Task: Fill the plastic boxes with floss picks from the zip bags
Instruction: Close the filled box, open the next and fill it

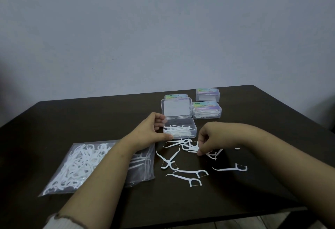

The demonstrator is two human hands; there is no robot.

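An open clear plastic box (188,122) sits mid-table with several white floss picks lying in its tray and its lid (176,108) standing up behind. My left hand (152,129) grips the box's left end, thumb at the front corner. My right hand (208,138) pinches floss picks from a small heap (188,145) just in front of the box. More loose floss picks (186,173) lie scattered on the dark table nearer to me. A clear zip bag (79,165) full of floss picks lies at the left, partly under my left forearm.
Three closed labelled plastic boxes stand behind: one (175,96) behind the open lid, one (207,110) to its right with picks inside, one (207,94) farthest back. The dark table (90,120) ends at a front edge near me and a right edge by my right forearm.
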